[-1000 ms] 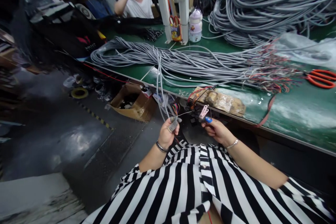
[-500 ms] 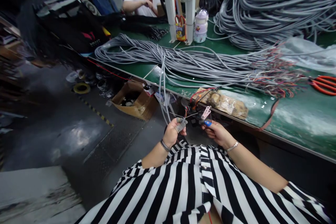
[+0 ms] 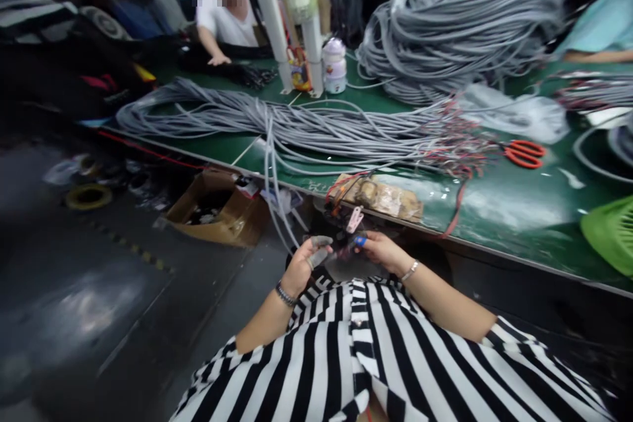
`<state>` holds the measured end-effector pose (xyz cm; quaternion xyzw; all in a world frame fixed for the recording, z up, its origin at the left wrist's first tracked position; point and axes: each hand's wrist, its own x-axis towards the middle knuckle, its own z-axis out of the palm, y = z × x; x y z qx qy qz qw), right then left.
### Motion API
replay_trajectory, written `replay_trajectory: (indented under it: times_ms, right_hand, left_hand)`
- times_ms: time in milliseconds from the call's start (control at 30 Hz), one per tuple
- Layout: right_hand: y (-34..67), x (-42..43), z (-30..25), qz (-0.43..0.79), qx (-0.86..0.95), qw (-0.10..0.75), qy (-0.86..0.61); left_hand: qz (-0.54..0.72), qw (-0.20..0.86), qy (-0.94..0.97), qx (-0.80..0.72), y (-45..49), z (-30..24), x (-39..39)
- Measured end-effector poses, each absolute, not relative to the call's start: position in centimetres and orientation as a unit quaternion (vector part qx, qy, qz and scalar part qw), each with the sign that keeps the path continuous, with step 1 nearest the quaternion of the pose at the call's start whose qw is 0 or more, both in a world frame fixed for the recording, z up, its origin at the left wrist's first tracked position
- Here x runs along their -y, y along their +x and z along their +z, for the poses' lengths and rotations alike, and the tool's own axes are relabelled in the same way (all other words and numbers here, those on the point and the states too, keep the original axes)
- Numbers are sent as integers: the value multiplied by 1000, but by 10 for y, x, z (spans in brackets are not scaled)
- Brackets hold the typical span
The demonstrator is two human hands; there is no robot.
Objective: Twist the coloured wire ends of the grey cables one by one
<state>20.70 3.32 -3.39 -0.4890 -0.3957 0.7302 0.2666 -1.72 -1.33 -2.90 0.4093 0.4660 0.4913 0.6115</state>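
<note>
left hand: the fingers are curled closed around the lower end of the grey cable, just under the counter edge; grey covers sit on the fingertips.
right hand: the fingers are closed on a blue-handled tool, whose tip points toward the left hand; the two hands are near each other.
grey cable: it hangs from the counter edge down to the left hand; its upper part joins the long cable bundle lying across the counter.
pink clip: just above the blue-handled tool, below the counter edge.
orange scissors: they lie on the counter, well apart to the right.
cardboard box: on the floor, left of the hands.
co-worker's hand: it rests on the far side of the counter.
</note>
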Motion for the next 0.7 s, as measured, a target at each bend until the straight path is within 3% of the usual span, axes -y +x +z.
replay_trajectory:
  times_ms: [233,433,567,700]
  right_hand:
    - [224,-36,-32,613,505,265,-547]
    - [231,-29,-41,589,596,224,-497]
    - [230,-28,-46,570,626,196,-496]
    - [233,-28,-49,558,624,194,-511]
  left_hand:
    - [491,515,516,-477,-34,-26,-11]
    - [429,202,756,-451,-34,19,-73]
    - [314,49,816,-483,-21,43,-126]
    - [162,8,833,-528,-9,56,-161]
